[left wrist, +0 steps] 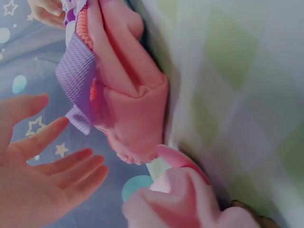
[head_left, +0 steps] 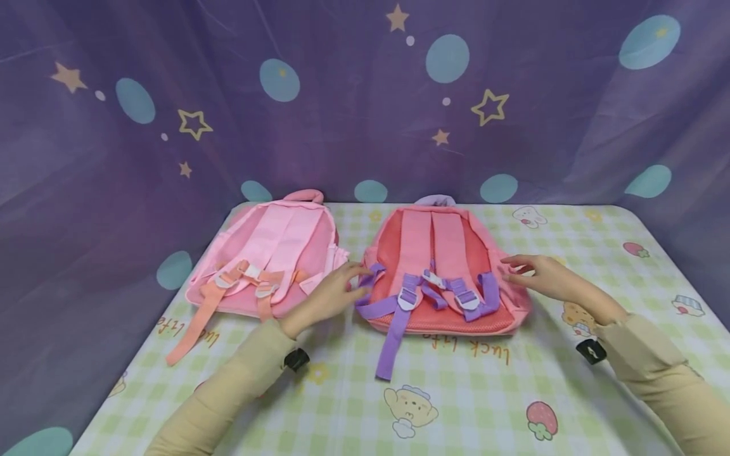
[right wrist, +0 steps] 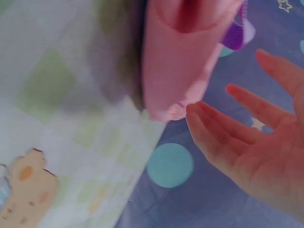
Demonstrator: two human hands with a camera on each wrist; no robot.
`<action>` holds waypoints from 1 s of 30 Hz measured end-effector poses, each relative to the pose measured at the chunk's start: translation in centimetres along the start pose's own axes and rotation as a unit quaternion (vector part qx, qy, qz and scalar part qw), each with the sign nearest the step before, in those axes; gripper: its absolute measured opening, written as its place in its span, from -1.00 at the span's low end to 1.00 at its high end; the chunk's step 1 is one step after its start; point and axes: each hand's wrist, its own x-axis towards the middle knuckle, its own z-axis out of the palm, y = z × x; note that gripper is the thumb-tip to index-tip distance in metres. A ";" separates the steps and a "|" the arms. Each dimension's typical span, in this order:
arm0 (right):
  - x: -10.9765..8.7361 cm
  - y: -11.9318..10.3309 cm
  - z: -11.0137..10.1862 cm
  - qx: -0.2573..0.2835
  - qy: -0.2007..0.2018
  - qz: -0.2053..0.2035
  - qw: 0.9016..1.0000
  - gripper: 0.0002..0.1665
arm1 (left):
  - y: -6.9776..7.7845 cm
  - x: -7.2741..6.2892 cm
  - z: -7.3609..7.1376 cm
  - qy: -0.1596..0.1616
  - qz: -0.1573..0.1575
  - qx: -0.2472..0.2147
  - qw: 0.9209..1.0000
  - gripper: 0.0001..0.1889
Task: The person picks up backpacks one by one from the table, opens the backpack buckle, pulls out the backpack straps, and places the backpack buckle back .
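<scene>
The coral bag (head_left: 448, 237) lies strap side up near the middle of the far edge of the table (head_left: 479, 434), its lilac handle (head_left: 436, 201) at that edge. Its purple straps (head_left: 393, 345) spread across the lower back, one loose end running towards the near edge.

The left hand (head_left: 327, 292), fingers apart and wide, is just beside the coral bag's left side, close to a purple strap. The right hand (head_left: 544, 278), also wide with loosely bent fingers, is at the bag's right side; whether either hand touches it, I cannot tell.

The pink bag (head_left: 288, 228) lies by the far left corner, just beyond the left hand, an orange strap (head_left: 196, 326) trailing towards the left edge. A purple curtain (head_left: 342, 145) hangs behind the far edge.
</scene>
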 end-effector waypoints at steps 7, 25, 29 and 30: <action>0.0 -2.1 -0.6 -0.002 0.041 -0.025 0.999 -0.54 | 1.0 0.7 -0.3 0.030 0.015 -0.004 0.999 -0.67; 2.6 -6.2 2.7 0.027 0.000 -0.083 0.996 -0.62 | 4.3 3.9 1.8 -0.012 0.021 -0.005 1.000 -0.69; 3.1 -6.6 3.3 0.022 -0.013 -0.080 0.996 -0.62 | 4.8 4.5 2.5 -0.026 0.009 -0.016 0.999 -0.69; 3.3 -6.7 3.4 0.021 -0.015 -0.079 0.997 -0.62 | 4.9 4.7 2.6 -0.027 0.009 -0.017 0.999 -0.69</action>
